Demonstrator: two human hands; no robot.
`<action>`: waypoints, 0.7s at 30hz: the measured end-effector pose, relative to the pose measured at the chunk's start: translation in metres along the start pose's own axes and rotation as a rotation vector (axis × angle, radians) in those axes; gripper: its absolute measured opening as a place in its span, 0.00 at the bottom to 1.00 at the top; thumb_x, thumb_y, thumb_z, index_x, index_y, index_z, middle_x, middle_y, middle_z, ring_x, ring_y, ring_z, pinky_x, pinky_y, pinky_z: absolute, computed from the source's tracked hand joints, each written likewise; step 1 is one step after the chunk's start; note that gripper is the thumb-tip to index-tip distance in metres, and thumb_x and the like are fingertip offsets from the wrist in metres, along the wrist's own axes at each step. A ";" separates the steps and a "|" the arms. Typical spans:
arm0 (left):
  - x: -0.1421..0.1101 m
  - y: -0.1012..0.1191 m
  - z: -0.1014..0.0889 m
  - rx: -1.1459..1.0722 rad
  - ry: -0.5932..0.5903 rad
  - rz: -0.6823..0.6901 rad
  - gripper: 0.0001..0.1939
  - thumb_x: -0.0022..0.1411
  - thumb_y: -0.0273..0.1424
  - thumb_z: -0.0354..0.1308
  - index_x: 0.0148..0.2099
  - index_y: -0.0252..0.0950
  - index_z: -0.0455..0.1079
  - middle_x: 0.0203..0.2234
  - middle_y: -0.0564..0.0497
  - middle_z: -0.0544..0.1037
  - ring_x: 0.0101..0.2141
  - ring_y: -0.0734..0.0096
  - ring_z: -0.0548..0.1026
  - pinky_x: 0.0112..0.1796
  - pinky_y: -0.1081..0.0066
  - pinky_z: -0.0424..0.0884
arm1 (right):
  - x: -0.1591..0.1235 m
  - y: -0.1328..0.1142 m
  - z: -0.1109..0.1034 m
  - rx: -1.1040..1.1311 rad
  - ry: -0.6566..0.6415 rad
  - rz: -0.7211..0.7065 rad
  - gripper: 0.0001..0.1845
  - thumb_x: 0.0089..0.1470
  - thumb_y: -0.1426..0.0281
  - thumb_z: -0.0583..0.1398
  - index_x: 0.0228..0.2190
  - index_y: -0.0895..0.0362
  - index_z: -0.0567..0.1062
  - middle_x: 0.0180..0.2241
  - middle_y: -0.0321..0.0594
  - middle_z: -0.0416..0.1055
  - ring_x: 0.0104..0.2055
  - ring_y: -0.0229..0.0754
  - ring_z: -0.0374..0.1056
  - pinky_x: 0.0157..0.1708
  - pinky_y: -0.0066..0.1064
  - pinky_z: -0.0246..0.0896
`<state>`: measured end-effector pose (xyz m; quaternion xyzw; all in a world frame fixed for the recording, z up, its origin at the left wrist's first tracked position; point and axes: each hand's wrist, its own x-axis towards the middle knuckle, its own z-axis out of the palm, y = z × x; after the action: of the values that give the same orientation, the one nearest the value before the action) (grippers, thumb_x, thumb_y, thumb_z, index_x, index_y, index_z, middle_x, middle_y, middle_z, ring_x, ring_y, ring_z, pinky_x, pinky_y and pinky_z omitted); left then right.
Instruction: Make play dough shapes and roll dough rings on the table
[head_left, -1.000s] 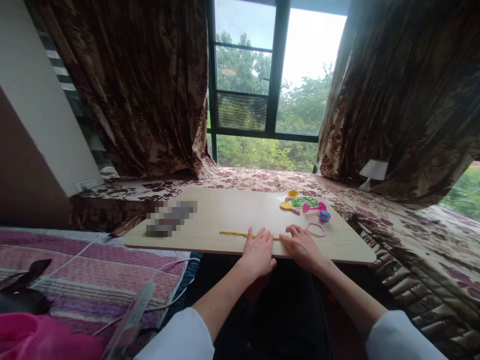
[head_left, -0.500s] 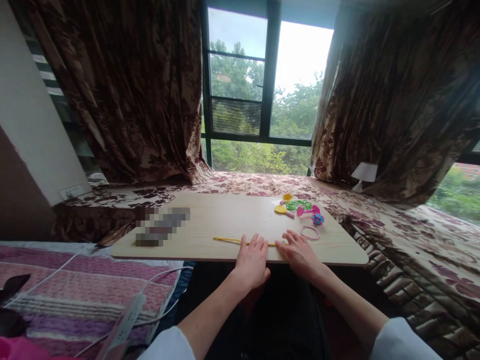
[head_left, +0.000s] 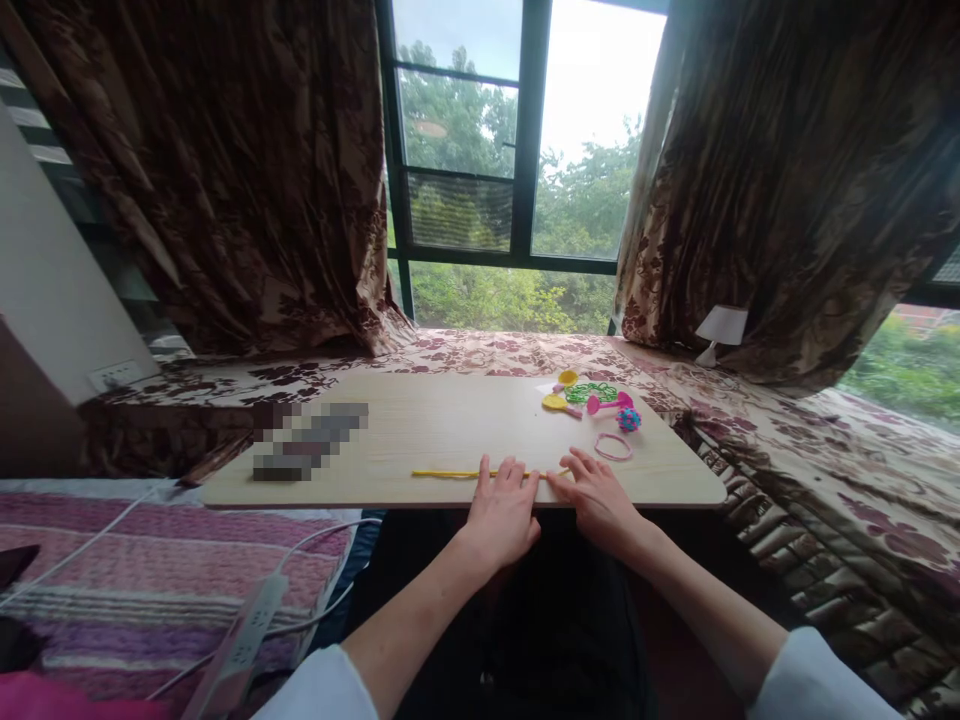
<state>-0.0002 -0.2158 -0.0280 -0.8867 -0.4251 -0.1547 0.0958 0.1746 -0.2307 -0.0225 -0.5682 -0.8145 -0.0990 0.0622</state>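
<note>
A long, thin yellow cord [head_left: 448, 474] lies nearly straight along the near edge of the pale wooden table [head_left: 442, 430]. Across its middle rests my left hand [head_left: 501, 510], palm down, with fingers stretched out over the cord. Just to the right, the fingers of my right hand [head_left: 600, 500] are spread and touch the cord near its right end. Part of the cord is covered by my fingers. Beyond my right hand lies a pink ring-shaped band [head_left: 613, 447].
At the table's back right sit yellow spoon-like pieces [head_left: 556, 402], a green linked chain [head_left: 591, 393], a pink dumbbell-shaped piece [head_left: 609, 403] and a blue-and-pink knobbly ball [head_left: 628, 420]. A blurred dark object [head_left: 311, 440] lies on the left. A power strip [head_left: 236, 640] rests beside the table.
The view has tilted down and turned slightly right. The cord's left part looks straighter, and both hands remain on it with little movement.
</note>
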 end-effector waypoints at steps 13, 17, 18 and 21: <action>0.005 0.000 -0.001 0.013 -0.065 0.022 0.32 0.48 0.34 0.49 0.56 0.34 0.55 0.54 0.43 0.61 0.57 0.57 0.51 0.56 0.51 0.36 | -0.002 0.004 0.000 -0.001 0.005 0.015 0.27 0.50 0.76 0.49 0.52 0.50 0.61 0.52 0.46 0.57 0.59 0.49 0.41 0.51 0.41 0.42; 0.004 0.000 0.000 0.007 -0.100 0.037 0.32 0.49 0.34 0.48 0.58 0.32 0.53 0.56 0.41 0.59 0.57 0.58 0.53 0.56 0.51 0.35 | -0.002 0.006 0.001 0.011 0.006 0.029 0.27 0.48 0.77 0.50 0.52 0.50 0.62 0.50 0.45 0.58 0.59 0.49 0.40 0.51 0.41 0.42; 0.006 0.000 0.000 0.008 -0.116 0.026 0.32 0.49 0.34 0.47 0.58 0.32 0.53 0.56 0.41 0.59 0.57 0.58 0.53 0.56 0.51 0.36 | 0.001 0.006 -0.001 0.009 0.002 0.041 0.26 0.49 0.76 0.49 0.51 0.50 0.63 0.50 0.45 0.58 0.59 0.49 0.41 0.50 0.41 0.43; 0.005 0.002 -0.002 0.015 -0.136 0.012 0.33 0.49 0.34 0.48 0.58 0.31 0.52 0.56 0.41 0.59 0.57 0.58 0.52 0.56 0.51 0.37 | 0.009 0.004 -0.004 -0.009 0.008 0.065 0.21 0.51 0.76 0.47 0.47 0.52 0.66 0.50 0.46 0.58 0.58 0.48 0.41 0.50 0.41 0.43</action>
<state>0.0043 -0.2136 -0.0246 -0.8969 -0.4266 -0.0905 0.0741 0.1754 -0.2218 -0.0164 -0.5943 -0.7949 -0.1027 0.0661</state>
